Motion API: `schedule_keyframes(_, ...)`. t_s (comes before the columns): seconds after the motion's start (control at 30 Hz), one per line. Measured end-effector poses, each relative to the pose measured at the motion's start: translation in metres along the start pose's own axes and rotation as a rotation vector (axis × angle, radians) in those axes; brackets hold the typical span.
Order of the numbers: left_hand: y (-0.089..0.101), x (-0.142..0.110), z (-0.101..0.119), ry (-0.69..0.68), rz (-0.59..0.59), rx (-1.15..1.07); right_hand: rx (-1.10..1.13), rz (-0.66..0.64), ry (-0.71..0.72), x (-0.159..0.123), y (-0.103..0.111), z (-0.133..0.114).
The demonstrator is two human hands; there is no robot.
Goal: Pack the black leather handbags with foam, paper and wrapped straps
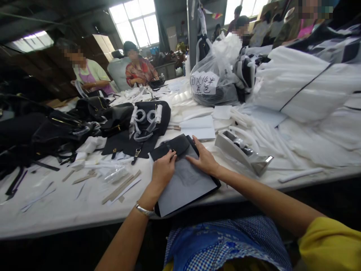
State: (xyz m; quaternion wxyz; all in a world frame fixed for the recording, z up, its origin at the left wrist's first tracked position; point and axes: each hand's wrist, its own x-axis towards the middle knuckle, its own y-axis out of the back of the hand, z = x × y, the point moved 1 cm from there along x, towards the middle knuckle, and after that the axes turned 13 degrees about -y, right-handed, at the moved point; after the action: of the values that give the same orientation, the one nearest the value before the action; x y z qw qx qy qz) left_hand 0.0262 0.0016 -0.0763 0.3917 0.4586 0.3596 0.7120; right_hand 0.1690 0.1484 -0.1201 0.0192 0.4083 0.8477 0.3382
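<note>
The step in hand looks to be working at the flap (180, 144) of a black bag (216, 184), which lies on the table (53, 222) close to the near edge, directly in front of the person, with a pale sheet (187, 190) spread over its front below the flap. The left hand (164, 168) has its fingers drawn narrow, apparently pinching the flap's lower edge beside a small gold-coloured fitting; the exact grip is partly hidden. The right hand (205, 160) lies wide, thumb apart from the fingers, the thumb over the sheet and the fingers along the bag's upper right edge. As a judgement, the next move calls for the right hand to steady the bag while the left keeps fine control of the flap without creasing the sheet.
</note>
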Motion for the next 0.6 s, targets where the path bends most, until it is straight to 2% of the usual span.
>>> schedule_keyframes(0.17,0.012,0.012,-0.006,0.054,0.044,-0.088,0.000,-0.165,-0.282,0.013,0.014,-0.014)
schedule_keyframes(0.23,0.012,0.013,-0.006,0.063,0.045,-0.110,-0.013,-0.202,-0.347,0.020,0.018,-0.022)
schedule_keyframes(0.4,0.008,0.012,-0.008,0.082,0.054,-0.126,-0.160,-0.152,-0.445,0.033,0.012,-0.032)
schedule_keyframes(0.6,0.015,0.015,0.002,0.069,0.026,-0.068,-0.189,-0.088,-0.482,0.027,0.001,-0.026)
